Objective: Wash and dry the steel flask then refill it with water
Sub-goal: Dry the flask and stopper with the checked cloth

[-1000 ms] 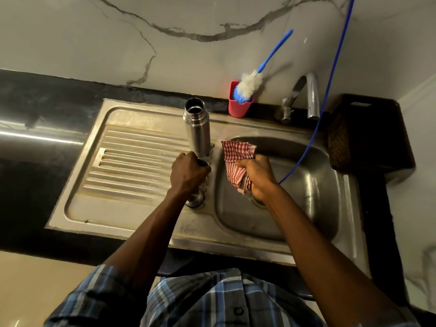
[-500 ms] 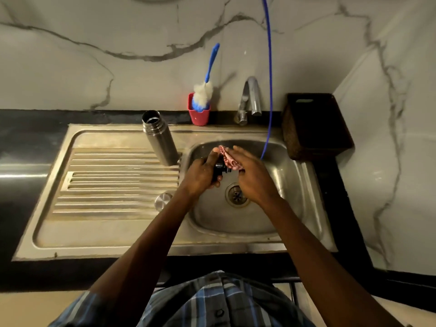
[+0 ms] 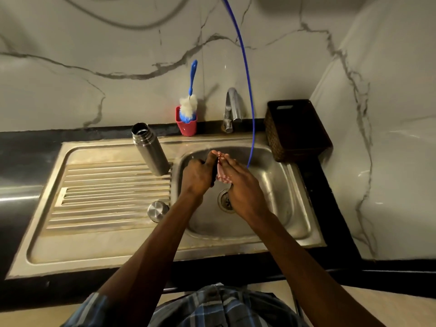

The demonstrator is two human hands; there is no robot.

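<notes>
1. Directly below you, your two hands meet over the sink basin (image 3: 292,208): your left hand (image 3: 197,175) is curled around a small dark object, mostly hidden, and your right hand (image 3: 243,185) presses one red-checked cloth (image 3: 221,177) against it, fingers fairly straight.
2. One steel flask (image 3: 151,153) stands uncapped at the back of the drainboard (image 3: 106,190), just left of the basin, touched by neither hand.
3. One round steel cap (image 3: 157,211) rests on the drainboard near its right edge, beside your left forearm.
4. One tap (image 3: 232,109) rises behind the basin, and one blue hose (image 3: 247,86) hangs down from above into the basin.
5. Compared with half a second ago, little differs: your hands have stayed together over the basin with the cloth between them, and the flask and cap have not moved.
6. One red cup (image 3: 188,126) at the wall holds one bottle brush (image 3: 190,102) with a blue handle, bristles down.
7. One dark wicker basket (image 3: 297,131) sits right of the tap; you cannot tell what it holds.
8. The basin holds only the drain (image 3: 225,201) and the hose end.
</notes>
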